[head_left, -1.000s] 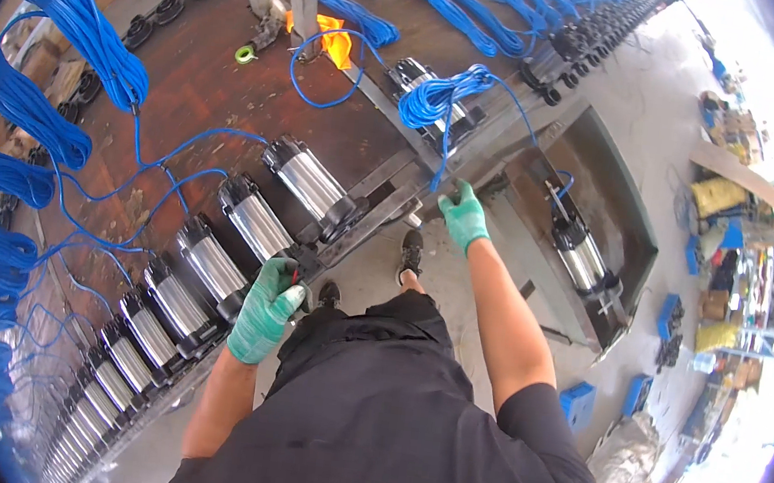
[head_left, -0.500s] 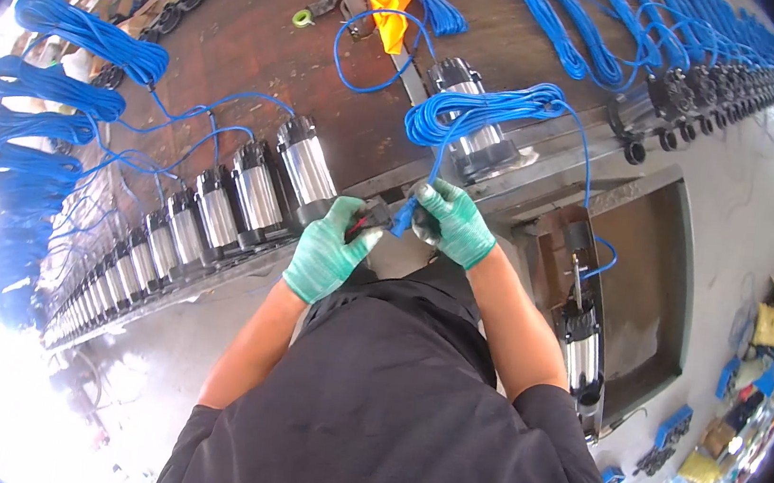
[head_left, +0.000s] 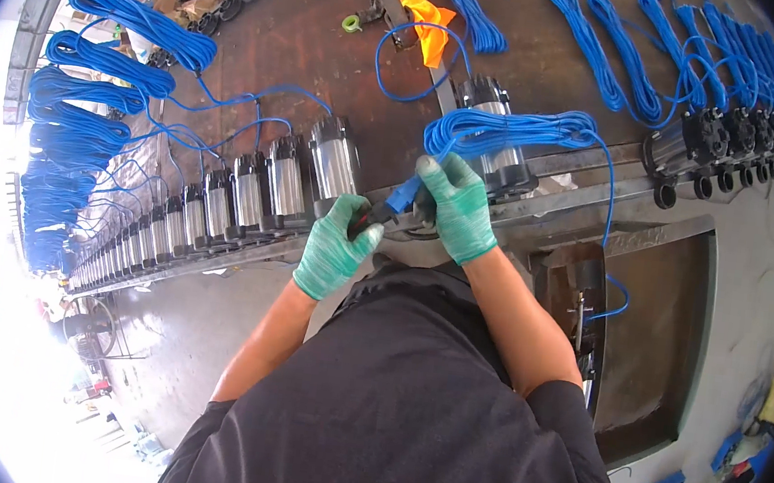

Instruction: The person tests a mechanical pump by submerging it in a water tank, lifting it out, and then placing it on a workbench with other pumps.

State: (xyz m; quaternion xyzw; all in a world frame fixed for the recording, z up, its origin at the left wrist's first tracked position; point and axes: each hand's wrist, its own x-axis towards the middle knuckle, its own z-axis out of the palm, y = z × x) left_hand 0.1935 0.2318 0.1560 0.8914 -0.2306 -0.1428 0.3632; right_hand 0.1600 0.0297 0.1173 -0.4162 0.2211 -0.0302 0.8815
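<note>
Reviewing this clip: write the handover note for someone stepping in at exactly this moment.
Left hand: gloved, closed on a small dark-and-red part at the bench edge.
Right hand: gloved, gripping the blue cable end just beside it; both hands meet there.
The cable runs up to a blue coil lying over a silver pump on the bench.
Done: a row of silver pumps stands to the left, each with a blue coil behind it.
Left: the joint between the hands looks unfinished; whether it is seated cannot be told.

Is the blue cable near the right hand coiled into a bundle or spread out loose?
Coiled: the blue cable lies in a bunch of long loops just above the right hand.
</note>
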